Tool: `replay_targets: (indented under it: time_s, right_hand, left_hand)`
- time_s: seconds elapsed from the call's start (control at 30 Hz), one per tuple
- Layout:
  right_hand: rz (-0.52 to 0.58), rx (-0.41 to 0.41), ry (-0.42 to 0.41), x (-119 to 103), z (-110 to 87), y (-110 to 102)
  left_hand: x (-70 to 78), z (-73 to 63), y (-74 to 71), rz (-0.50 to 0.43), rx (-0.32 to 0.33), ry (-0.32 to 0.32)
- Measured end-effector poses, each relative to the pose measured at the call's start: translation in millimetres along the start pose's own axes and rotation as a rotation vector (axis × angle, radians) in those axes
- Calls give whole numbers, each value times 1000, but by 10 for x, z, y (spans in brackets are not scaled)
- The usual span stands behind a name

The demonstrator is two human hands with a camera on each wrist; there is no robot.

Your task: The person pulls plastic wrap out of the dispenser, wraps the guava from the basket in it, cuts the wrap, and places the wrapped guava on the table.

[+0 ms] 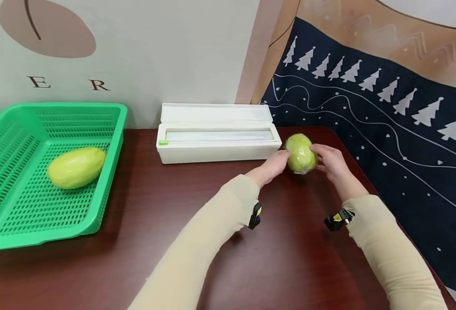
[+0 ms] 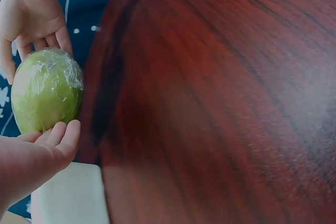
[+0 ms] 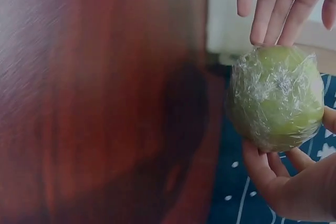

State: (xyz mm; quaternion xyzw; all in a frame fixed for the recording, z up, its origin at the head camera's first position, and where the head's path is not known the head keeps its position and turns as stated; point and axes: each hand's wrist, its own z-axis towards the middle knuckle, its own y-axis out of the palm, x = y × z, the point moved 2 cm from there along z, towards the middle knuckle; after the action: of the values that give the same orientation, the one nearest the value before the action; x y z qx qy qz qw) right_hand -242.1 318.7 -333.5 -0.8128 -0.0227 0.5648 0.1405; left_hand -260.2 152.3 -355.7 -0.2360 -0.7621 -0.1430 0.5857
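Note:
A green, oval, papaya-like fruit [image 1: 301, 154], wrapped in clear cling film, is between my two hands near the back right of the table. The film is bunched and creased at one end of the fruit [image 3: 278, 95]. My right hand [image 1: 331, 165] holds it from the right, with thumb and fingers spread around its side. From the left, my left hand [image 1: 271, 167] reaches to it, and its fairly straight fingers [image 2: 67, 137] lie at the fruit's edge. A white cling film dispenser [image 1: 218, 153] with its lid raised stands just left of the fruit.
A green plastic basket [image 1: 113, 172] stands at the left, holding an unwrapped yellow-green fruit [image 1: 76, 168]. The dark reddish wooden table [image 1: 282, 258] ends at the right beside a navy cloth with white trees [image 1: 367, 125]. A pale wall panel [image 1: 181, 51] rises behind.

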Motion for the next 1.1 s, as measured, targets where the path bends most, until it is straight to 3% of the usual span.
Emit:
replay_targets:
  time_s: [0.27, 0.37, 0.47, 0.6, 0.67, 0.8, 0.9, 0.97, 1.1]
  right_hand:
    - [-109, -26, 19, 146, 82, 39]
    - [-162, -19, 10, 164, 109, 53]
    - [-239, 10, -28, 149, 126, 69]
    - [-368, 51, -122, 90, 117, 99]
    - [-444, 61, -181, 37, 96, 160]
    - [-575, 91, -287, -72, 58, 292]
    - [-628, 119, -369, -164, 41, 392]
    - [-640, 142, -409, -232, 33, 453]
    - [-639, 147, -430, -367, 42, 607]
  left_hand:
    - [-188, 59, 67, -51, -48, -67]
    - [-212, 72, 67, -15, -68, -67]
    - [-190, 56, 10, 160, -57, -9]
    - [-132, 1, -166, 422, -18, 121]
    - [-97, -87, -331, 475, -22, 184]
    - [-11, -289, -727, 483, -11, 290]
    - [32, -438, -1070, 541, 110, 362]
    - [27, -527, -1302, 635, 234, 396]
    - [-61, -702, -1721, 848, 470, 375]
